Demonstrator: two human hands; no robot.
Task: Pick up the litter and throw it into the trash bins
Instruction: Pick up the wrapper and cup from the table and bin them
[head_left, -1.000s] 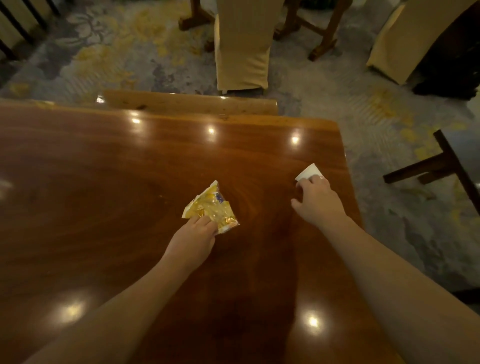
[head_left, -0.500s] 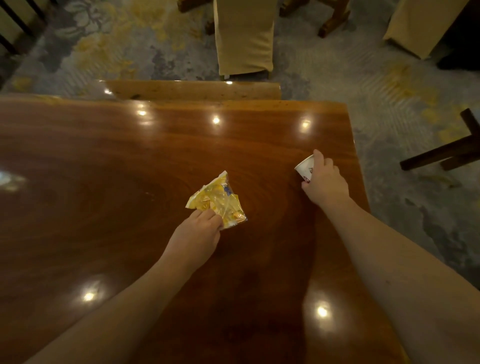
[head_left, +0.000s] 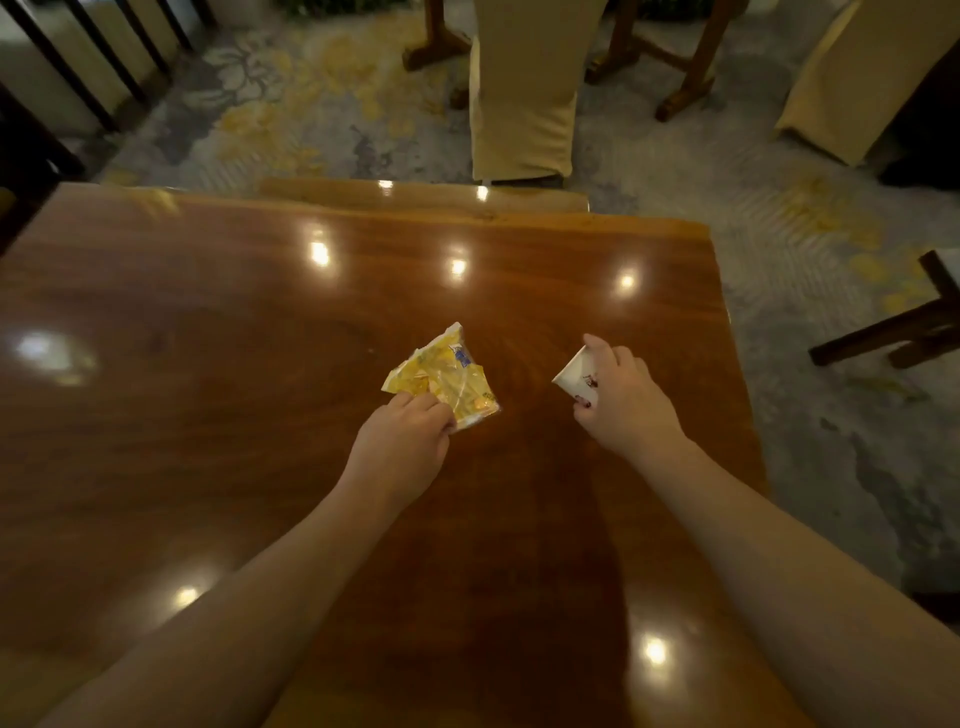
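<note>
Both bare forearms reach forward over a glossy brown wooden table (head_left: 218, 395), palms turned down. The left hand (head_left: 402, 449) has its fingers curled closed, pinching the near edge of a crumpled yellow snack wrapper (head_left: 441, 376); the rest of the wrapper fans out away from the hand, and it cannot be told whether its far part rests on the tabletop or sits just above it. The right hand (head_left: 626, 402) is wrapped around a small white paper cup (head_left: 574, 375), thumb on the far side and fingers closed round the near side, with the cup tipped so its open mouth points left toward the wrapper. The two hands are near each other but apart. Beyond the table's far edge a chair in a beige cover (head_left: 522, 93) stands on patterned grey and yellow carpet (head_left: 291, 114).
</note>
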